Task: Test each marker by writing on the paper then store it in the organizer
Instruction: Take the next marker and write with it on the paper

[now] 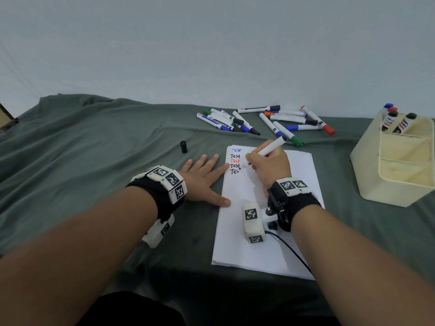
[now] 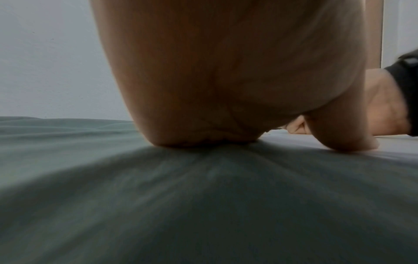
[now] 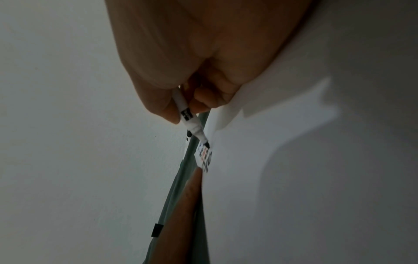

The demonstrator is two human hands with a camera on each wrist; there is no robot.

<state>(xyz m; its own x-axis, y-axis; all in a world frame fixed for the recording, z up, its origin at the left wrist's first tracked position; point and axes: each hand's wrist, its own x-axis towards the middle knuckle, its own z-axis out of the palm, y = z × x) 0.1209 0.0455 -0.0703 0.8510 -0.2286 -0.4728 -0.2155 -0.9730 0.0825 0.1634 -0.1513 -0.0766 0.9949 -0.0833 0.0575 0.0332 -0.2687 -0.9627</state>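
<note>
Right hand (image 1: 268,165) fingers clamping the white uncapped marker (image 1: 266,150), tip writing at centre frame; cream plastic organizer (image 1: 395,182) sitting far right; left hand (image 1: 202,180) flat, fingers apart.

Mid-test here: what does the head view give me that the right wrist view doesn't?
Head only: the loose markers, the organizer with four stored, both hands whole; the left hand lies flat by the paper's edge. Right wrist only: the black tip touching the paper. Both: the right hand gripping the marker, the written lines, the black cap on the cloth.
</note>
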